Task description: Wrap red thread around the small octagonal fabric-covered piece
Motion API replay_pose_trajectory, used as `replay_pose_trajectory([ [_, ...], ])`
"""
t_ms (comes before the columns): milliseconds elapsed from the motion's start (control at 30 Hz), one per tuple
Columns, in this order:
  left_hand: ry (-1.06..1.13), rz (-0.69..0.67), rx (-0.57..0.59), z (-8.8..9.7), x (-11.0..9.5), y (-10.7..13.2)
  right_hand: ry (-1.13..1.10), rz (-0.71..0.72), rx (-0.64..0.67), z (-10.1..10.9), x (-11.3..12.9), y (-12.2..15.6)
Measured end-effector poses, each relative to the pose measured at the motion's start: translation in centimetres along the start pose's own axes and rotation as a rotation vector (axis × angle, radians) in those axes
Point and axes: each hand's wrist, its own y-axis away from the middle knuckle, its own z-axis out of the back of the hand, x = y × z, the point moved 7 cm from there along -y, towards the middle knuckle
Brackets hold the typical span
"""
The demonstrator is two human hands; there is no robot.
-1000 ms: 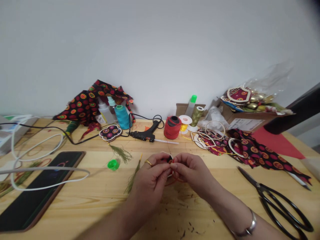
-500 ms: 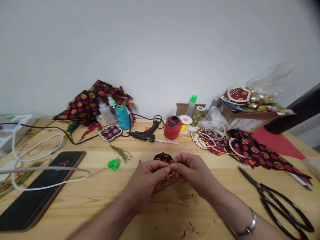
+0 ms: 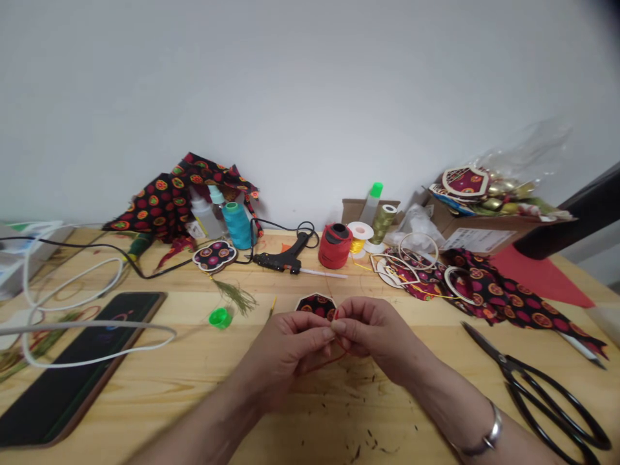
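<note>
My left hand [image 3: 303, 339] and my right hand [image 3: 365, 329] meet fingertip to fingertip above the middle of the table, both pinched on a thin red cord [image 3: 325, 363]. A loop of the cord hangs below the fingers, and a short bit sticks up at the right fingertips. Just behind the hands lies an octagonal fabric-covered piece [image 3: 316, 302] with a pale rim, its near part hidden by my fingers. Beyond it stands a spool of red thread [image 3: 335, 247].
Large black-handled scissors [image 3: 527, 381] lie at the right. Left are a phone [image 3: 82, 368], a white cable [image 3: 121, 354], a green cap [image 3: 220, 318] and a tasselled flower piece [image 3: 214, 257]. A glue gun [image 3: 283, 258] lies behind; a crowded cardboard box [image 3: 477, 236] stands back right.
Both hands stay pinched together on the red cord, with only slight finger movement. The cord loop beneath them has shifted a little.
</note>
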Motion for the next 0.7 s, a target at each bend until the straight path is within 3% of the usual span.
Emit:
replay_pose_trajectory([
  [233,-0.05,-0.044,-0.049,0.7,-0.1,-0.1,0.053,0.067,-0.008,0.1,0.3,-0.2],
  [533,0.054,-0.15,-0.1,1.1,-1.0,-0.4,0.499,0.298,-0.109,0.7,2.3,0.3],
  [700,0.102,-0.16,-0.098,0.8,-1.2,-0.3,0.666,0.435,-0.184,0.1,3.3,1.6],
])
